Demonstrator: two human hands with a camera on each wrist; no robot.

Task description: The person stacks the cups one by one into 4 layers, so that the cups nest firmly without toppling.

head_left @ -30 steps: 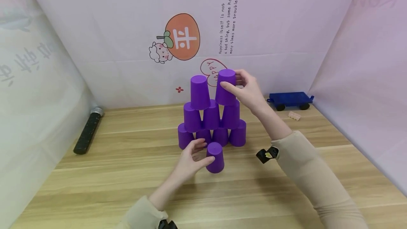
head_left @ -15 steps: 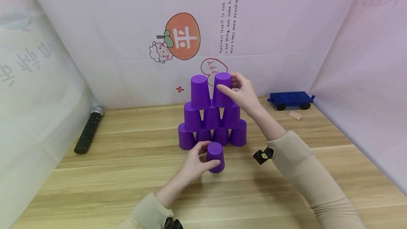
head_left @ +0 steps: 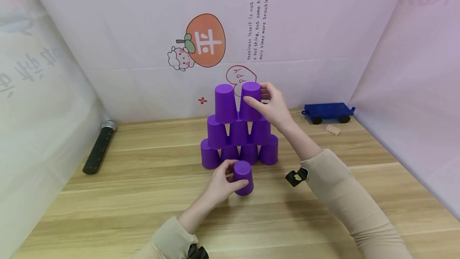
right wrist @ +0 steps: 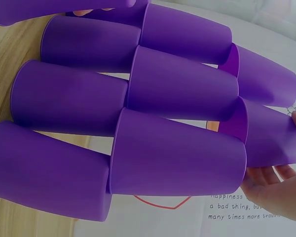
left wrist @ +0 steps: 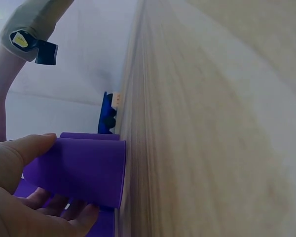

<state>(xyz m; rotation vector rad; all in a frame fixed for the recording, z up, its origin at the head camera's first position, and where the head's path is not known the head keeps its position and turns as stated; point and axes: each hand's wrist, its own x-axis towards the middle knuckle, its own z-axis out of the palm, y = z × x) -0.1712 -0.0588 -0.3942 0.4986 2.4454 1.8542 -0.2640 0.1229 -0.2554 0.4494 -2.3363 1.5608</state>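
Upside-down purple cups form a stacked pyramid on the wooden table: a bottom row of several, three cups (head_left: 238, 132) above, and two at the top. My right hand (head_left: 275, 108) holds the top right cup (head_left: 250, 90) between thumb and fingers; in the right wrist view its rim sits at the bases of the cups below. Beside it stands the top left cup (head_left: 225, 104). My left hand (head_left: 220, 184) grips a separate inverted cup (head_left: 243, 168) in front of the pyramid, thumb on the near side and fingers behind, its rim down at the table in the left wrist view.
A black microphone (head_left: 99, 150) lies on the table (head_left: 143, 195) at the left. At the back right stand a blue toy wagon (head_left: 328, 112) and a small pale toy brick (head_left: 333, 130). A printed white cloth (head_left: 143, 43) hangs behind and along the sides.
My right hand has brought its cup slightly left and down onto the second row, next to the other top cup. My left hand has moved right and closed around the front cup.
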